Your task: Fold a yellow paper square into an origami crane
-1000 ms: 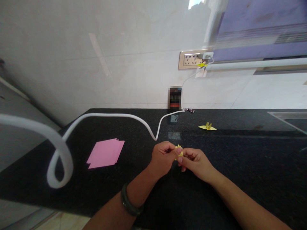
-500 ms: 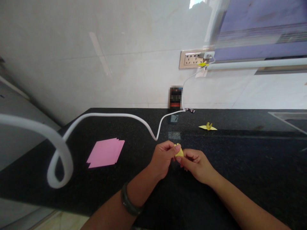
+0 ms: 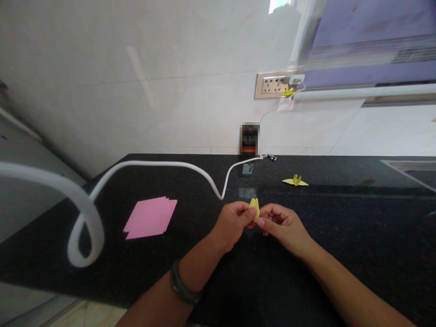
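Small and pleated, a piece of folded yellow paper (image 3: 255, 206) stands upright between my two hands, above the dark counter. My left hand (image 3: 232, 223) pinches it between thumb and fingers. The thumb and fingertips of my right hand (image 3: 281, 226) grip its lower right edge. Part of the paper is hidden behind the fingers. Beyond my right hand, a yellow origami crane (image 3: 295, 181) rests on the counter with its wings spread. To the left of my hands lies a loose stack of pink paper sheets (image 3: 150, 218).
A thick white cable (image 3: 153, 162) loops across the left of the black counter (image 3: 204, 281) towards a blurred-out upright device (image 3: 250, 140) against the wall. Above it is a socket strip (image 3: 272, 85) with a plugged-in charger. A sink edge (image 3: 405, 170) shows at the far right.
The folded yellow paper has turned more upright, and its pleated top now rises above my left thumb. My right hand has shifted slightly to the right along its edge.
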{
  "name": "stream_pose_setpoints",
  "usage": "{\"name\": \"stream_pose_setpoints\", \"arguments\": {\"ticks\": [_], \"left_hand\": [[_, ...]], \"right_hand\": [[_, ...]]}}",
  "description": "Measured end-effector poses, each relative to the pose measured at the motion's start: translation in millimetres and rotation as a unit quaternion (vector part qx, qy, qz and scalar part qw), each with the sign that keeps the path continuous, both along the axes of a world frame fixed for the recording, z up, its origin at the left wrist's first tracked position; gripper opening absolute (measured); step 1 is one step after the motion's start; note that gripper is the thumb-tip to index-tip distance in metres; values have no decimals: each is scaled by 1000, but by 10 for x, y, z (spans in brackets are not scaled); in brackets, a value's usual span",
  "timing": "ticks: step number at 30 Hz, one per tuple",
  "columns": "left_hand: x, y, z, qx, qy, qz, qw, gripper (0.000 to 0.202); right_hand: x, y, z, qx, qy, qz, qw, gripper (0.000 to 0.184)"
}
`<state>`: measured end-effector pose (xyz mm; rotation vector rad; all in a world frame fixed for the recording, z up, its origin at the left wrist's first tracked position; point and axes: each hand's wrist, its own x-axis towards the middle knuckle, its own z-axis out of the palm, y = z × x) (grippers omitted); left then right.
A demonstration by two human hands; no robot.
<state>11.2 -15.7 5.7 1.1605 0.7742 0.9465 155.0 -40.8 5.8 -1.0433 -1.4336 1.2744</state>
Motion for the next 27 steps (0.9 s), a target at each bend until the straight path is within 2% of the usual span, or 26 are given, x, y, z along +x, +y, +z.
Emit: {"name": "stream_pose_setpoints", "arguments": {"ticks": [4, 10, 13, 16, 19, 21, 24, 27], "left_hand": [[0, 2, -5, -63, -17, -30, 997, 22], [5, -22, -12, -133, -162, -57, 976, 17], [8, -24, -19, -145, -181, -55, 971, 18], [9, -3, -28, -120, -171, -57, 976, 22], [12, 15, -35, -88, -155, -42, 983, 23], [12, 17, -38, -74, -143, -35, 986, 23], [7, 13, -42, -58, -119, -14, 991, 23], [-3, 12, -46, -36, -81, 34, 995, 22]], "right_hand": [[0, -6, -9, 18, -11, -24, 999, 16], [-50, -63, -78, 125, -51, -140, 981, 8], [-75, -97, -99, 190, -86, -120, 970, 2], [-84, -103, -93, 168, -66, -90, 980, 4], [-73, -80, -69, 104, -8, -104, 989, 8], [-59, -60, -52, 87, 10, -111, 990, 10], [-38, -43, -40, 93, 6, -112, 989, 12], [-35, -46, -60, 117, -14, -114, 986, 13]]}}
